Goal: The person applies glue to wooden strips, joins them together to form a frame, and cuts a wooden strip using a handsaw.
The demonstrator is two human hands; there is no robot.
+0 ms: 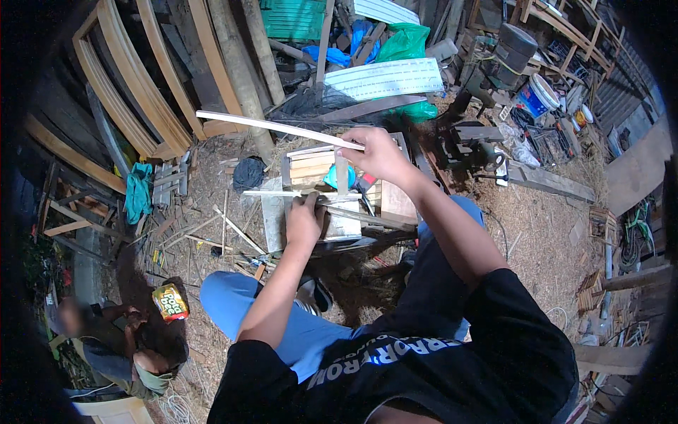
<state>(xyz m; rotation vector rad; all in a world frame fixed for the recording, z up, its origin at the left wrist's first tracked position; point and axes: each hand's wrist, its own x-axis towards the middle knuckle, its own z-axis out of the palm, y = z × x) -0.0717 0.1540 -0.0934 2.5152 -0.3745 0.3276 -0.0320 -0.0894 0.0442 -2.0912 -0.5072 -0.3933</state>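
Note:
My right hand [378, 154] grips one end of a long, thin, pale wooden strip [272, 127], which slants up to the left above a low workbench [342, 227]. Lower and to the left, my left hand [304, 220] has its fingers closed at a second light strip [272, 193] that lies across the bench's near part. Between the hands stands a short upright piece of wood [342, 172]. Behind it, short wooden slats [309, 167] lie side by side, with a turquoise object [330, 177] and a red and black item [366, 182] among them.
At lower left another person [116, 339] sits near a yellow snack bag [170, 302]. Wooden frames [127, 78] lean at the far left. A bench vise [470, 152] stands right of the workbench. Scrap sticks [229, 226] litter the ground, and a white bucket [538, 95] sits at the far right.

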